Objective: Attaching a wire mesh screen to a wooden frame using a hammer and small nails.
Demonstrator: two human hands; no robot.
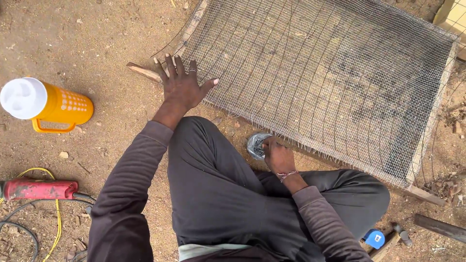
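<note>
On bare dirt ground (121,29), a person sits cross-legged in dark trousers and a dark long-sleeved top, facing a wooden frame (427,140) covered with wire mesh (315,73). Frame lies flat on the ground, tilted across the view.

Left hand (182,85): fingers spread wide, palm down, pressed on the near left corner of the frame where mesh meets wood. Ring visible on one finger. Holds nothing.

Right hand (277,156): fingers curled and dipped into a small crumpled plastic bag (255,144), which lies on the ground just beside the near edge of the frame, against the person's knee. Bag seems to hold small dark metal pieces, possibly nails; too small to tell for certain. Cannot tell whether the fingers pinch anything. Bracelet at the wrist.

Surroundings: yellow jug (60,106) with white lid lies on its side, well left of the frame. Red power tool (39,189) with yellow cable (57,218) at lower left. Blue-topped item (374,238) and a hammer (395,237) near the right knee. Loose wooden batten (439,227) at lower right.
</note>
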